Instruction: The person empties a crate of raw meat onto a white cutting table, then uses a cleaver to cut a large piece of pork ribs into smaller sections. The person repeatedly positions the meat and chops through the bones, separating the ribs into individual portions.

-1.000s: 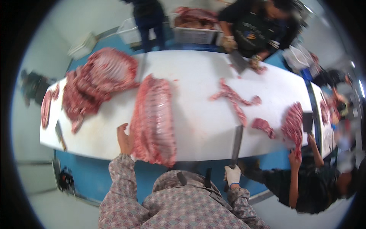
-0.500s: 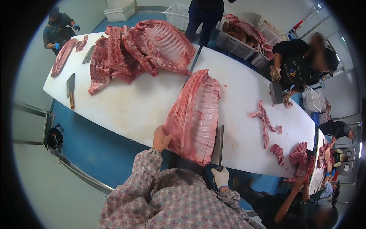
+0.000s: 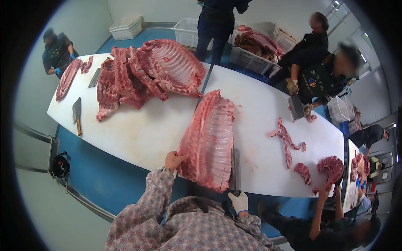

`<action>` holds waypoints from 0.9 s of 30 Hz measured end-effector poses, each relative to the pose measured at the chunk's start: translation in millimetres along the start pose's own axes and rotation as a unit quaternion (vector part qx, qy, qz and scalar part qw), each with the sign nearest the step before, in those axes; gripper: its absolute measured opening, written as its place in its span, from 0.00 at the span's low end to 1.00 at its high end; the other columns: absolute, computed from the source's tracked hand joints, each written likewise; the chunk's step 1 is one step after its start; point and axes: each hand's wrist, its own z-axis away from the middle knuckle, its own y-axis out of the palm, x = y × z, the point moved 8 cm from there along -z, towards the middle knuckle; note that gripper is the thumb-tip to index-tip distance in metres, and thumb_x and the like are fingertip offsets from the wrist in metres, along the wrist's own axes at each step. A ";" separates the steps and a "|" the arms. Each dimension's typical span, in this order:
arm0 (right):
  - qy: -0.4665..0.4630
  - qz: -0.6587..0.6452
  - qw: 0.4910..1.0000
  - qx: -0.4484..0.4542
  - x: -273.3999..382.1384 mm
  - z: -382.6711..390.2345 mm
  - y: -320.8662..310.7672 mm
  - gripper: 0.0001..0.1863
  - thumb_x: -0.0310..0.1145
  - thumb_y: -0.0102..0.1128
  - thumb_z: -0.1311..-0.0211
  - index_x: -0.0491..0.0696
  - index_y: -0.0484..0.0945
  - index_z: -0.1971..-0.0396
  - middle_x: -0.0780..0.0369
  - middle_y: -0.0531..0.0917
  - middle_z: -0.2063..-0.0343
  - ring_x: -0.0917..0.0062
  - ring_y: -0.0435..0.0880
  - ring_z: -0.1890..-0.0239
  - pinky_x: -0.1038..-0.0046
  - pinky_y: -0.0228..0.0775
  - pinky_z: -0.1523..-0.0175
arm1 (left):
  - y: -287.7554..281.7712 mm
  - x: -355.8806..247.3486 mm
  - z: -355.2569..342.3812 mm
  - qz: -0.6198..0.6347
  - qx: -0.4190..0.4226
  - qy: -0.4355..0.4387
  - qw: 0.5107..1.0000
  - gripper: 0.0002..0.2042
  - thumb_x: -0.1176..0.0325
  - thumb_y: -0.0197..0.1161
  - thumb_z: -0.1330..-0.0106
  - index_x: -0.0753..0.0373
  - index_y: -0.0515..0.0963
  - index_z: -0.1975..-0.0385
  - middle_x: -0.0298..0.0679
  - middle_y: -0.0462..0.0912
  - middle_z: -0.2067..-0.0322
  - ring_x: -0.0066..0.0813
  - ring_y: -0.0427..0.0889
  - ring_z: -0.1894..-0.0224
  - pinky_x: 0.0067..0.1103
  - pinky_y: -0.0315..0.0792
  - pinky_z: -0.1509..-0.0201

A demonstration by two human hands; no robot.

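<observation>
Our left hand [image 3: 173, 161], bare, half curled, thumb and fingers touching the lower left edge of one rib slab [image 3: 209, 142]; we cannot tell how firmly it grips. Our right hand [image 3: 239, 202], in a white glove, closed around the dark handle of one broad knife [image 3: 235, 169], its blade alongside the slab's lower right edge. Slab: rib side up, lying lengthwise at the near side of the white bench [image 3: 144, 131]. Also listed by us: one pile of larger meat cuts [image 3: 167, 67], beyond and to the left; one wooden-handled cleaver [image 3: 77, 113], farther left; one forked meat strip [image 3: 286, 140] and one small meat piece [image 3: 303, 172], to the right.
</observation>
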 end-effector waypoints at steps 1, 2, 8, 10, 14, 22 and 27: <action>0.006 0.000 1.000 0.014 0.3 0.2 1.1 0.29 0.51 0.80 0.40 0.38 0.87 0.55 0.48 0.92 0.63 0.53 0.92 0.57 0.58 0.83 0.48 | -1.6 -2.4 0.8 -0.007 0.001 0.005 1.000 0.20 0.58 0.82 0.38 0.73 0.86 0.63 0.41 0.88 0.73 0.29 0.85 0.73 0.29 0.77 0.69; 0.016 0.005 1.000 0.025 0.4 0.7 1.3 0.30 0.52 0.80 0.40 0.38 0.87 0.53 0.47 0.93 0.60 0.51 0.92 0.53 0.57 0.82 0.45 | -3.1 -3.4 0.9 -0.022 0.003 -0.004 1.000 0.19 0.60 0.82 0.37 0.72 0.86 0.62 0.40 0.88 0.71 0.29 0.85 0.73 0.28 0.76 0.69; -0.047 0.031 0.998 0.002 26.0 5.8 -15.3 0.33 0.55 0.78 0.40 0.39 0.87 0.51 0.44 0.92 0.55 0.47 0.92 0.49 0.54 0.83 0.43 | -1.1 -15.1 4.3 0.018 0.058 -0.063 0.996 0.15 0.63 0.78 0.34 0.69 0.88 0.58 0.41 0.90 0.68 0.30 0.87 0.69 0.28 0.78 0.67; -0.051 0.070 0.996 -0.006 31.0 6.6 -22.8 0.32 0.57 0.78 0.39 0.40 0.88 0.52 0.42 0.92 0.58 0.45 0.91 0.51 0.51 0.82 0.44 | 12.6 -25.3 10.8 0.122 0.096 -0.071 0.985 0.17 0.64 0.77 0.31 0.71 0.87 0.52 0.44 0.92 0.62 0.34 0.91 0.63 0.28 0.83 0.61; -0.040 0.096 0.994 0.011 29.3 5.4 -37.6 0.35 0.61 0.75 0.40 0.42 0.89 0.51 0.42 0.91 0.60 0.45 0.91 0.52 0.50 0.83 0.44 | 20.3 -52.1 26.9 0.124 0.084 -0.059 0.987 0.18 0.69 0.76 0.30 0.75 0.84 0.47 0.48 0.92 0.57 0.39 0.93 0.58 0.30 0.87 0.55; -0.069 0.140 0.987 0.021 16.6 -9.4 -67.0 0.32 0.61 0.73 0.40 0.44 0.87 0.52 0.42 0.91 0.63 0.44 0.91 0.55 0.46 0.83 0.47 | 21.0 -81.0 56.5 0.069 0.097 -0.030 0.992 0.15 0.69 0.77 0.30 0.69 0.85 0.49 0.42 0.92 0.65 0.29 0.86 0.76 0.26 0.73 0.80; -0.086 0.108 0.990 0.031 25.4 -14.9 -78.4 0.29 0.55 0.75 0.40 0.44 0.87 0.51 0.43 0.91 0.61 0.45 0.91 0.54 0.49 0.83 0.47 | 29.6 -87.0 64.4 0.086 0.094 -0.016 0.992 0.18 0.69 0.77 0.29 0.71 0.84 0.44 0.43 0.93 0.58 0.31 0.91 0.64 0.28 0.84 0.64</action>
